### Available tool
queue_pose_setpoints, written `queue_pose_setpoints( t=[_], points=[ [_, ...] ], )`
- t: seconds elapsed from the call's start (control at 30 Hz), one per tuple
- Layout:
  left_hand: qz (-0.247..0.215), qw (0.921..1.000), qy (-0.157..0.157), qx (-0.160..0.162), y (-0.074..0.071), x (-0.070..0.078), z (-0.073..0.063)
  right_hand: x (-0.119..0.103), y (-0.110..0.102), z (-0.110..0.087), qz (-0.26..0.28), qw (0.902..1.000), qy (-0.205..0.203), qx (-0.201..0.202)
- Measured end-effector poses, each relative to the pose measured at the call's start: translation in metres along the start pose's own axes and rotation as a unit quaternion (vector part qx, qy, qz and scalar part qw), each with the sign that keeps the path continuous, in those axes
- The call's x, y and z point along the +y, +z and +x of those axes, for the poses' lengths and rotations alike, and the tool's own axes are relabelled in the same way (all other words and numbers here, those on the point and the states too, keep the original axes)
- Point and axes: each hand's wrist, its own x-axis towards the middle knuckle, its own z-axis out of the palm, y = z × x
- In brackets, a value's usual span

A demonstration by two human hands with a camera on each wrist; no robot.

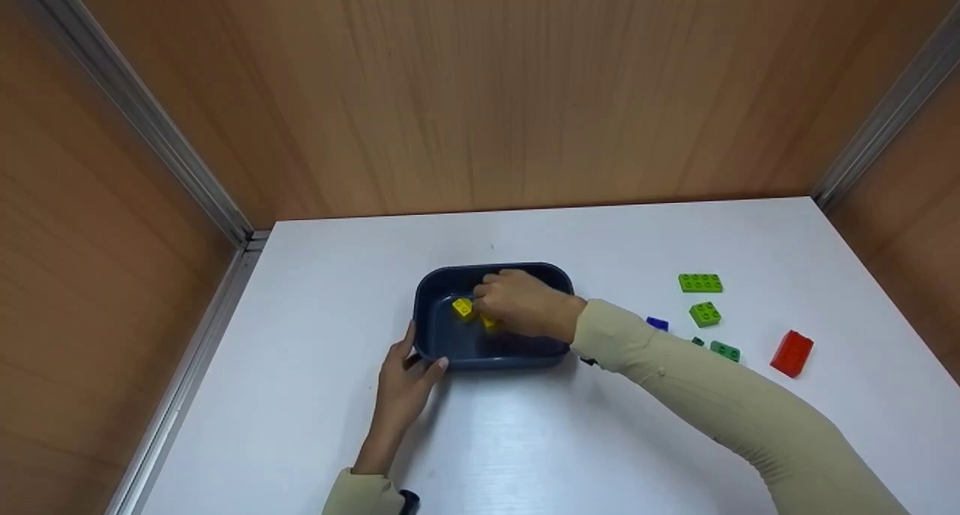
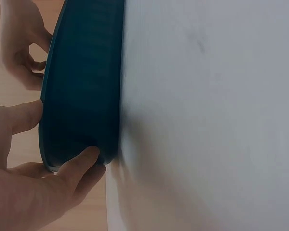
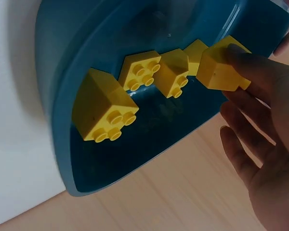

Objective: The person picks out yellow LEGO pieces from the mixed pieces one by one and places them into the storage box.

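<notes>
A dark blue plastic tray (image 1: 457, 356) sits on the white table. My left hand (image 1: 405, 383) grips its near left corner, fingers and thumb against the outer wall (image 2: 86, 72). Over the tray's inside, my right hand (image 1: 525, 305) pinches a yellow toy building brick (image 3: 219, 67) between thumb and fingers. Several other yellow bricks lie in the tray, among them a larger block (image 3: 103, 108) and a studded brick (image 3: 140, 70). In the head view the right hand covers most of them; one yellow brick (image 1: 463, 309) shows left of the fingers.
Right of the tray lie a long lime brick (image 1: 700, 283), a square lime brick (image 1: 705, 314), a green brick (image 1: 725, 351), a blue brick (image 1: 658, 323) and a red brick (image 1: 792, 353). The right sleeve (image 1: 697, 380) crosses close by them. Wooden panels (image 1: 480, 94) stand behind and beside the table.
</notes>
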Motion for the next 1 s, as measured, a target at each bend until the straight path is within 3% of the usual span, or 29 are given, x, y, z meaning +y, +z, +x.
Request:
queue_pose_setpoints(
  t=[0.53, 1.0],
  points=[
    [-0.015, 0.9998, 0.014, -0.004, 0.000, -0.004, 0.000, -0.016, 0.009, 0.023, -0.032, 0.9975, -0.055, -0.030],
    [-0.025, 0.9995, 0.013, -0.009, -0.001, -0.003, -0.001, -0.021, 0.010, 0.034, -0.018, 0.9972, -0.054, -0.049]
  ],
)
